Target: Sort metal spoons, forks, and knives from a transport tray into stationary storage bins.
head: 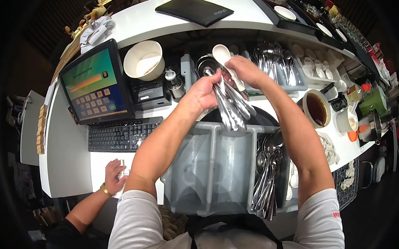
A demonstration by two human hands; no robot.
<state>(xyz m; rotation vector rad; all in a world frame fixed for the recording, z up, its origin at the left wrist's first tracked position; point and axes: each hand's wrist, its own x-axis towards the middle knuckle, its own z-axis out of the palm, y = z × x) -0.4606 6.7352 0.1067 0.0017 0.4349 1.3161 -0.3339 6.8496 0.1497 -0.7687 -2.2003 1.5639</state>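
Observation:
My left hand (203, 93) grips a bunch of metal cutlery (232, 110), its handles slanting down towards me. In my right hand (245, 70) is a white soup spoon (221, 54), bowl end up, close beside the bunch. Both hands are above the far edge of a grey cutlery tray (215, 170). Metal spoons (268, 168) fill one of its right-hand compartments, and white spoons (293, 180) show partly behind my right forearm. Beyond my hands, a second cutlery tray (297, 85) holds upright metal forks and spoons (273, 59).
At left stand a touchscreen (92, 85), a keyboard (124, 134), a white tub (144, 60) and a pump bottle (174, 84). A co-worker's hand (115, 175) rests on the counter. A container of brown liquid (316, 109) is at right; a black folder (194, 11) lies on the upper ledge.

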